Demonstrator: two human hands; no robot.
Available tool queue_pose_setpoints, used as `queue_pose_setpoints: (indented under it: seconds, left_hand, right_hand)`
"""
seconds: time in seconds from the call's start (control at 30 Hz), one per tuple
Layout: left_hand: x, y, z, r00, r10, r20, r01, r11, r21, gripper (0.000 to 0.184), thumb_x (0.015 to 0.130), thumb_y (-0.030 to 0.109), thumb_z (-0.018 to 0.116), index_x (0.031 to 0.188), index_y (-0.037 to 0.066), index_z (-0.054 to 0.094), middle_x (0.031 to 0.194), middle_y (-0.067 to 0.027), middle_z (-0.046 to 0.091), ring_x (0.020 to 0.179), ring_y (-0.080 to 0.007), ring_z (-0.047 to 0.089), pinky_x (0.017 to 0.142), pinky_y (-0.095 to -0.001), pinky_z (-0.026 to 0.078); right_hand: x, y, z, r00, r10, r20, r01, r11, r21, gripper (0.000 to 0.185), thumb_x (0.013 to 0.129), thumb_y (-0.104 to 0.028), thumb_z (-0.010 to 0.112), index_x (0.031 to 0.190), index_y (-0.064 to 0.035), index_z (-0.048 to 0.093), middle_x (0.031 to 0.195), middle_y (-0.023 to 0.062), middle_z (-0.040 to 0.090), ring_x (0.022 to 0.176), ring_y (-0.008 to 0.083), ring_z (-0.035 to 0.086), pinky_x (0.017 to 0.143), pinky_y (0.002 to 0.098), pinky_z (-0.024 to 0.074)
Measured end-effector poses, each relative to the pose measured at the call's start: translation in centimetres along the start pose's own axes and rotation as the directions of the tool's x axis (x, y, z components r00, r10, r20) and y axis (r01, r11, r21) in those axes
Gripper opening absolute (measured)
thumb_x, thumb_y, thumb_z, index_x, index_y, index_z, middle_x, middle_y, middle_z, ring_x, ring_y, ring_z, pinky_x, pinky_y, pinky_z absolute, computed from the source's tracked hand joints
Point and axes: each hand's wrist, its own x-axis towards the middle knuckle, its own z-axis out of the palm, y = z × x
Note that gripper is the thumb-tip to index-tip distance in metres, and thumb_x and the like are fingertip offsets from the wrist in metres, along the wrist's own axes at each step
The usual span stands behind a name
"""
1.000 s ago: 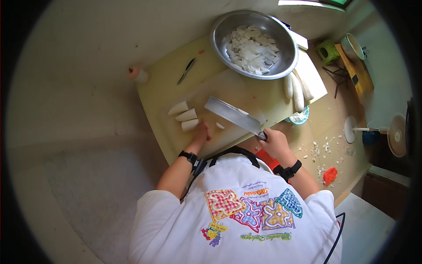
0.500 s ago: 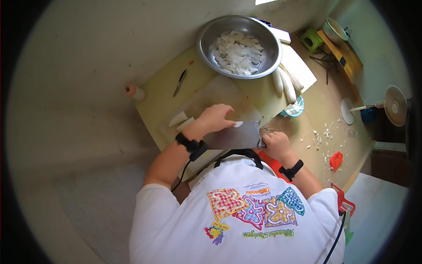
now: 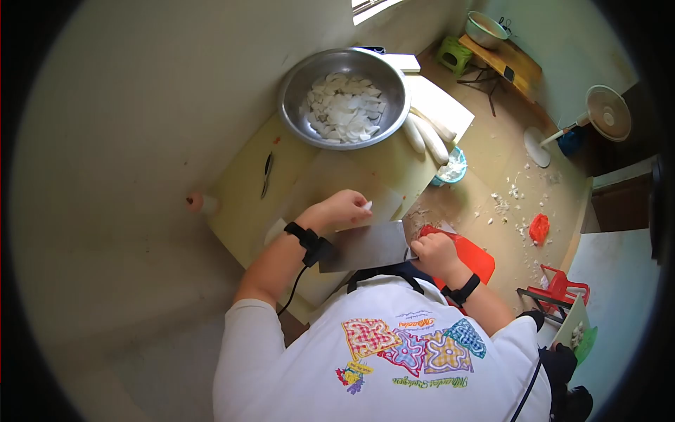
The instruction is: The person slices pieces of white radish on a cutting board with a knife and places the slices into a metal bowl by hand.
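Note:
My right hand (image 3: 435, 254) is wrapped round the handle of a broad cleaver (image 3: 376, 244), its blade lying across the near edge of the table. Just beyond the blade, my left hand (image 3: 343, 208) pinches a small white vegetable slice (image 3: 368, 205). A translucent cutting board (image 3: 383, 199) lies beneath this hand. Pale cut pieces (image 3: 290, 231) rest beside my left wrist, partly hidden by it. Further back, a large steel bowl (image 3: 290, 116) holds many white slices. Several long peeled white vegetables (image 3: 427, 139) lie to its right.
A dark-handled peeler or knife (image 3: 267, 174) lies on the table's left part. A pink-topped bottle (image 3: 202, 203) stands by the wall. A blue basket (image 3: 450, 176) with white scraps, a red stool (image 3: 472, 261), a fan (image 3: 608, 112) and floor scraps are to the right.
My left hand has lifted off the blade area with a slice between its fingers. The cleaver now sits nearer my body relative to the board. The whole view has shifted and turned.

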Motion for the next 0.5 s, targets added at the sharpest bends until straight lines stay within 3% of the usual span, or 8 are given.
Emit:
queue_pose_setpoints:
  seconds: [0.07,0.13,0.2,0.23,0.3,0.33,0.4,0.5]
  left_hand:
    - [0.8,1.8,-2.4,0.989,-0.015,-0.148,-0.017,0.977,-0.212,0.029,0.093,0.034,0.069,0.102,0.006,0.071,0.09,-0.0046,0.071,0.064,-0.0089,0.059,0.06,-0.0241,0.048]
    - [2.6,2.8,-5.9,0.947,0.074,-0.312,-0.192,0.91,-0.367,0.032,0.096,0.036,0.063,0.111,0.008,0.067,0.093,-0.0063,0.071,0.062,-0.0066,0.056,0.055,-0.0219,0.045]
    - [2.6,4.2,-9.1,0.897,0.042,-0.441,-0.304,0.781,-0.546,0.036,0.098,0.035,0.061,0.12,0.008,0.061,0.096,-0.0072,0.071,0.062,-0.0065,0.055,0.054,-0.0203,0.043]
    - [2.3,4.3,-9.7,0.892,0.03,-0.451,-0.303,0.779,-0.548,0.036,0.098,0.035,0.061,0.12,0.008,0.061,0.096,-0.0072,0.071,0.062,-0.0065,0.055,0.054,-0.0203,0.043]
    - [1.9,3.7,-9.7,0.712,-0.119,-0.692,-0.369,0.776,-0.512,0.037,0.098,0.035,0.06,0.121,0.005,0.058,0.099,-0.0073,0.071,0.063,-0.0064,0.055,0.054,-0.021,0.043]
    - [1.5,2.6,-9.2,0.705,-0.143,-0.694,-0.363,0.768,-0.527,0.037,0.098,0.035,0.06,0.121,0.005,0.058,0.099,-0.0073,0.071,0.063,-0.0064,0.055,0.054,-0.021,0.043]
    - [0.1,-1.7,-7.3,0.503,-0.038,-0.863,-0.471,0.826,-0.311,0.03,0.098,0.031,0.061,0.111,0.004,0.06,0.095,-0.0068,0.07,0.065,-0.0059,0.056,0.054,-0.0216,0.043]
    - [-4.0,-9.5,-2.3,0.444,-0.189,-0.876,-0.261,0.908,-0.329,0.023,0.097,0.026,0.063,0.103,0.004,0.061,0.09,-0.0059,0.069,0.066,-0.0062,0.057,0.055,-0.0221,0.044]
  right_hand:
    - [-0.7,0.4,0.3,1.0,0.014,-0.011,-0.014,1.0,0.014,0.025,0.061,-0.025,0.076,0.069,-0.0134,0.056,0.066,0.0042,0.057,0.064,0.0252,0.062,0.057,0.0388,0.0479]
    - [-1.3,0.9,0.6,0.999,0.046,-0.015,-0.046,0.998,0.034,0.023,0.063,-0.025,0.076,0.067,-0.0131,0.056,0.064,0.005,0.057,0.062,0.0257,0.062,0.056,0.0395,0.0481]
    - [-1.9,1.9,0.9,0.998,0.062,0.01,-0.063,0.997,0.035,0.022,0.064,-0.024,0.076,0.067,-0.0128,0.056,0.064,0.0054,0.058,0.062,0.0261,0.062,0.056,0.0399,0.0481]
    - [-2.1,2.3,1.2,0.996,0.089,0.025,-0.089,0.996,0.029,0.021,0.065,-0.024,0.075,0.067,-0.0126,0.057,0.064,0.0059,0.059,0.061,0.0266,0.062,0.055,0.0403,0.0481]
    - [-2.5,3.0,1.5,0.986,0.139,0.093,-0.144,0.988,0.053,0.02,0.066,-0.023,0.075,0.069,-0.0111,0.059,0.066,0.0078,0.062,0.063,0.0283,0.063,0.057,0.042,0.0496]
    - [-2.5,3.2,1.4,0.976,0.182,0.123,-0.191,0.979,0.066,0.02,0.066,-0.023,0.075,0.07,-0.0102,0.06,0.066,0.0085,0.062,0.064,0.0291,0.064,0.058,0.0427,0.0505]
    - [-2.6,3.4,1.1,0.945,0.241,0.222,-0.265,0.961,0.083,0.019,0.068,-0.022,0.073,0.073,-0.0082,0.062,0.067,0.011,0.063,0.067,0.0314,0.066,0.062,0.0441,0.0527]
    - [-2.0,3.2,1.2,0.89,0.328,0.316,-0.396,0.9,0.183,0.021,0.074,-0.024,0.073,0.074,-0.0056,0.064,0.069,0.0165,0.064,0.067,0.0364,0.065,0.063,0.0463,0.0516]
